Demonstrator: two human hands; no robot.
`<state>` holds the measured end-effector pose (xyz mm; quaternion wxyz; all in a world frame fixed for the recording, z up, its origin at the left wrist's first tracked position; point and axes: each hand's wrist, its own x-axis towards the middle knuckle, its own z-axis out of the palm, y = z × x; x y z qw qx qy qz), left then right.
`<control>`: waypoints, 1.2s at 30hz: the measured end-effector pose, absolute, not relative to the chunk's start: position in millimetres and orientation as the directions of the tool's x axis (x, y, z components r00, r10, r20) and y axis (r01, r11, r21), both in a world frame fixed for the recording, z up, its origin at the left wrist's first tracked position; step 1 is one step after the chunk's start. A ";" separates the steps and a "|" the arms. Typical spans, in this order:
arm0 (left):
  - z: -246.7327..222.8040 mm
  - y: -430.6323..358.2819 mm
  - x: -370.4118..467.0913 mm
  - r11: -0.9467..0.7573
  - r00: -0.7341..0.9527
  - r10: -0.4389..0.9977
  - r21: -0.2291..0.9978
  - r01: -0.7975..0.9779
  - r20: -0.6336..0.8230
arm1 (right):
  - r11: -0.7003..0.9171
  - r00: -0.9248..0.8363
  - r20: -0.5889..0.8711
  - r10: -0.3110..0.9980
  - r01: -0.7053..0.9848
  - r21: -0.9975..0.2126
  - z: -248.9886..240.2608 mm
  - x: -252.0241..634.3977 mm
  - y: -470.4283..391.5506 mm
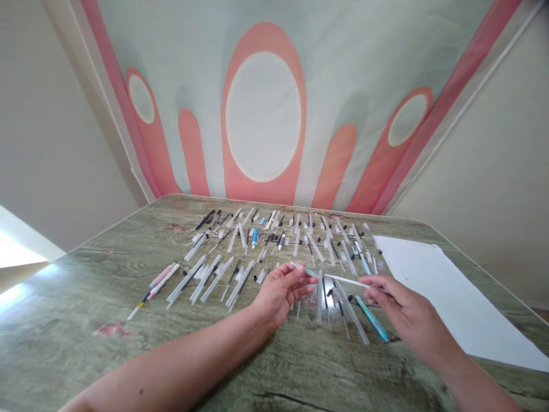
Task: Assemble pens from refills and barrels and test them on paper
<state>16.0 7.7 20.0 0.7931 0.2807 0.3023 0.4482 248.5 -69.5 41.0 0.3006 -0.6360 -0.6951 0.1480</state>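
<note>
My left hand (283, 290), above the middle of the table, pinches a pale teal pen piece (309, 271) between thumb and fingers. From its right end a slim white pen tube (346, 280) runs to my right hand (397, 306), whose thumb and fingers close on the far end. Whether the two pieces are joined or just touching, I cannot tell. Beneath the tube lie clear pen barrels (352, 313) and dark refills (342, 309). A turquoise pen (371, 318) rests on the wood, left of my right hand.
Rows of pen parts cover the wood-patterned table (206, 366), with clear barrels (218, 278), small caps and refills. Pink and white pen parts (163, 280) lie at left, a blue pen piece (255, 237) farther back. White paper (454, 297) lies at right. A patterned backdrop (330, 68) stands behind.
</note>
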 end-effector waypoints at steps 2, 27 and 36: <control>19.4 8.9 15.4 0.429 0.396 0.890 0.714 -0.554 -0.228 | 0.187 -0.016 0.283 0.959 0.788 -0.587 41.2 242.7 -71.0; 16.8 5.5 16.9 0.401 0.433 0.885 0.758 -0.515 -0.173 | 0.301 -0.087 0.419 0.904 0.824 -0.479 31.7 237.5 -68.6; 16.8 -5.8 18.3 0.394 0.506 0.854 0.781 -0.484 -0.117 | 0.280 -0.089 0.365 0.927 0.811 -0.514 18.4 231.3 -65.0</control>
